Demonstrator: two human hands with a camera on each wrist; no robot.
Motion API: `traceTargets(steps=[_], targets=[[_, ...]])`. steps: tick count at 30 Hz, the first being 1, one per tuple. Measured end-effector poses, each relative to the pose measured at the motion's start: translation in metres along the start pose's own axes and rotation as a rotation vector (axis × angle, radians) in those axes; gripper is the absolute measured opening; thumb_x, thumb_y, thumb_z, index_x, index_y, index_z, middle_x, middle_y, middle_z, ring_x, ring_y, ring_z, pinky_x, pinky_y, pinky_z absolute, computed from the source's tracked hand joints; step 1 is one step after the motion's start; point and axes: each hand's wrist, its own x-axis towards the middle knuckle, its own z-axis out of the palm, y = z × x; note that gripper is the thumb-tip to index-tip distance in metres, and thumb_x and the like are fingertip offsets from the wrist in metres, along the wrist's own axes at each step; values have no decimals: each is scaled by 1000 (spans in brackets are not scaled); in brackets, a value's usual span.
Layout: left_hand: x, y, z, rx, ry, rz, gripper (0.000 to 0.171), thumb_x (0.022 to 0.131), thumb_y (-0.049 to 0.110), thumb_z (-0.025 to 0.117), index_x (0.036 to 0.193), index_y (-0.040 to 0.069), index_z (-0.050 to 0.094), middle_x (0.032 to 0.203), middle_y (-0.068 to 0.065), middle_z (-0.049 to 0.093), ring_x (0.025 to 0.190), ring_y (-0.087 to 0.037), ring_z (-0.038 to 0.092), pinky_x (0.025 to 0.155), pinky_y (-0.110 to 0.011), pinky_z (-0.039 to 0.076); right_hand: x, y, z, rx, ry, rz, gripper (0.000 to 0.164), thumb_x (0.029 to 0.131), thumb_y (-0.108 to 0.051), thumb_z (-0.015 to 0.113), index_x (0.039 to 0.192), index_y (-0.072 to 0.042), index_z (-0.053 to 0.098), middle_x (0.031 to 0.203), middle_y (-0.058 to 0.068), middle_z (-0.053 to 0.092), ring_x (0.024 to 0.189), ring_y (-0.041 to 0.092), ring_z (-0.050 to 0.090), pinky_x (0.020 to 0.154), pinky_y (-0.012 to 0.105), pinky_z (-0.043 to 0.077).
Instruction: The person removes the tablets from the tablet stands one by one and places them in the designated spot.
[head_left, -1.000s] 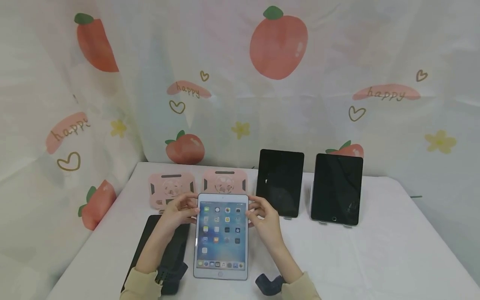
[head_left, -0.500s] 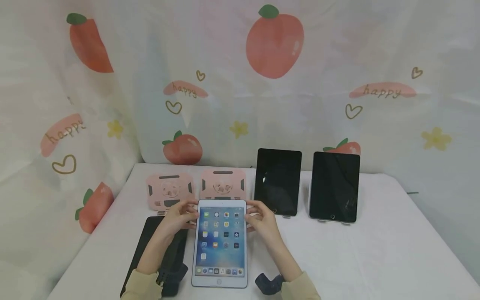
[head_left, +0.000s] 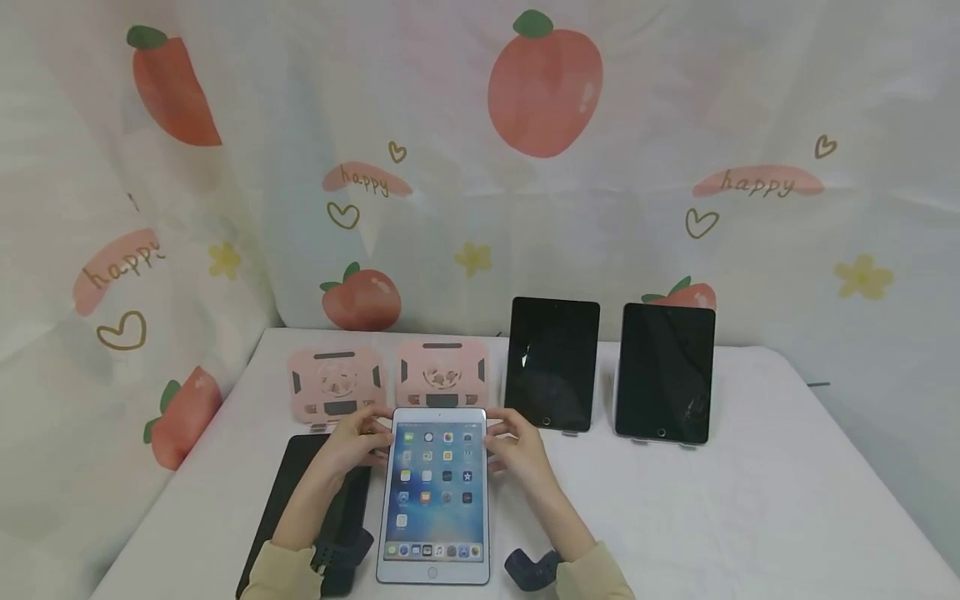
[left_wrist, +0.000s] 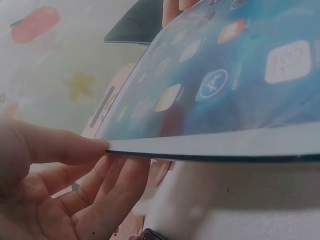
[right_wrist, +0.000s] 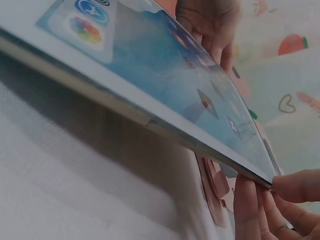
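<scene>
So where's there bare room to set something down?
The widest bare patch of table lies right of the right arm, in front of the standing black tablets; a narrower one runs left of the flat black tablet. It's crowded where the hands hold the lit tablet near the pink stands.

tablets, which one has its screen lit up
The held white-framed tablet: it glows blue. The middle black tablet and rightmost black tablet, both propped up, are dark; the flat black slab at left shows no glow.

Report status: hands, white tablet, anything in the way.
Left hand, right hand pinching white tablet near top corners. Display on, top end off table. Nothing plainly blocking; a pink stand just beyond, black tablet lying left.
</scene>
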Motion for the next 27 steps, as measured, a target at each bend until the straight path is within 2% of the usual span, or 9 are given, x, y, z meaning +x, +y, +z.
traceTargets(steps=[6, 16, 27], targets=[[1, -3, 1, 28, -6, 17, 32, 87, -1, 62, 118, 1, 58, 84, -9, 59, 70, -17, 59, 62, -28, 57, 1, 4, 1, -47, 7, 14, 38, 84, -2, 60, 122, -1, 58, 93, 15, 62, 70, 14, 63, 60, 32, 58], [3, -8, 6, 97, -2, -9, 38, 86, 0, 62, 123, -1, 55, 92, -15, 62, 75, -19, 62, 65, -33, 59, 1, 9, 3, -134, 2, 19, 37, 85, -7, 59, 121, 1, 60, 94, 15, 63, 75, 15, 60, 63, 28, 57], [3, -11, 10, 152, -36, -69, 36, 90, 10, 53, 122, -5, 55, 92, -16, 63, 75, -17, 62, 64, -30, 56, -2, 8, 6, -92, -77, 104, 44, 89, -10, 55, 129, 8, 53, 101, 21, 64, 74, 13, 65, 70, 33, 59]])
